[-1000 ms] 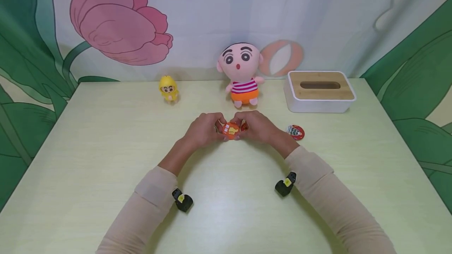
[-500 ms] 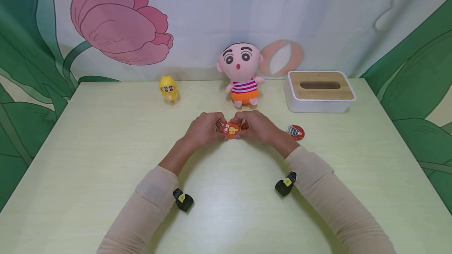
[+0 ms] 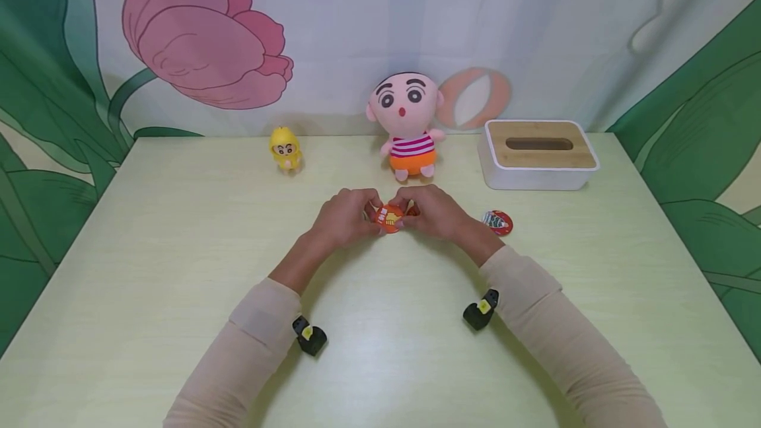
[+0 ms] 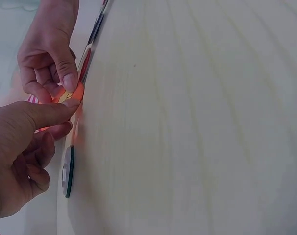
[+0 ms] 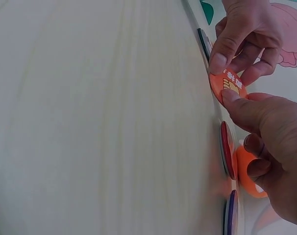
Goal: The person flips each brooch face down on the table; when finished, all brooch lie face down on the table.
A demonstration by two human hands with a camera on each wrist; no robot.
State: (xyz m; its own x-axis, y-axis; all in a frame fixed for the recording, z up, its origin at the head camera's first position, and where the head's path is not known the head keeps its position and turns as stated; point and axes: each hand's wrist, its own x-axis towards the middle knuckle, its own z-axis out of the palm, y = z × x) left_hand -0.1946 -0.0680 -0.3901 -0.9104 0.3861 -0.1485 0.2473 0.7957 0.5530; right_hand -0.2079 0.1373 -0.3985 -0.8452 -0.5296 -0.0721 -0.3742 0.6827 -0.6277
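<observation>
My left hand (image 3: 345, 216) and right hand (image 3: 434, 213) pinch a small round orange disc (image 3: 389, 220) between thumbs and fingers, each at one side. It bears a yellow thumbs-up print and white lettering, partly covered by the right thumb in the right wrist view. The disc is held tilted, above the table. Under my left hand, the left wrist view has a green-edged disc (image 4: 67, 171). A red-edged disc (image 5: 228, 149) lies near my right hand in the right wrist view, mostly hidden by that hand in the head view.
Right of my right hand lies a red, white and green disc (image 3: 499, 223). Along the table's back stand a yellow-hooded figurine (image 3: 286, 150), a plush doll (image 3: 410, 127) in striped top and orange shorts, and a white tissue box (image 3: 538, 177) with a wooden lid.
The orange disc has tipped slightly between the fingers, and my right thumb covers more of its face. Both hands stay nearly in place.
</observation>
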